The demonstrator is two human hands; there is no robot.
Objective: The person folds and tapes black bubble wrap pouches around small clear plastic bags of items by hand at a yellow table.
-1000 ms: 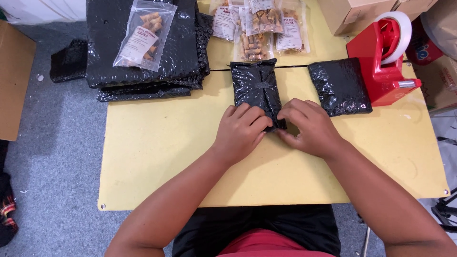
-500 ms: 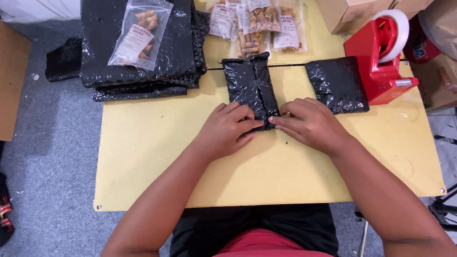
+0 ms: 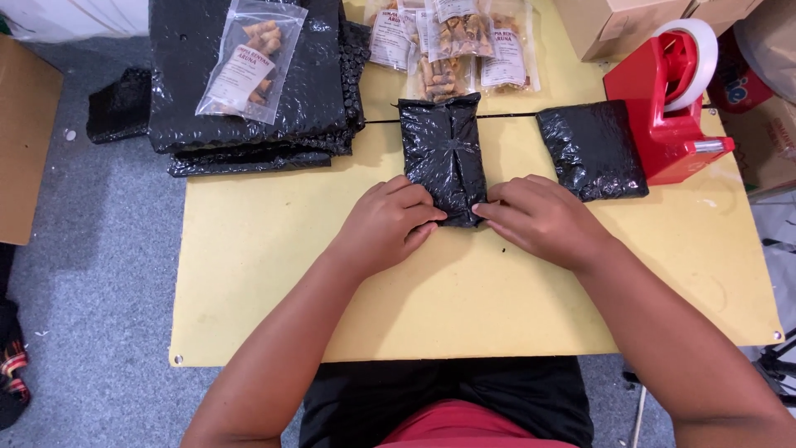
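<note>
My left hand (image 3: 388, 226) and right hand (image 3: 539, 220) both press with curled fingers on the near end of one black parcel (image 3: 444, 153), which lies at the middle of the yellow table (image 3: 274, 274). A second wrapped parcel (image 3: 591, 149) sits to its right, touching one red tape dispenser (image 3: 670, 108). One snack bag (image 3: 250, 70) rests on the stack of black wrap (image 3: 249, 124); several more snack bags (image 3: 452, 46) lie beyond, too overlapped to count.

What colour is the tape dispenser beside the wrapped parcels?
Red, holding a white roll; the tape dispenser shows clearly at the table's right edge in the head view.
</note>
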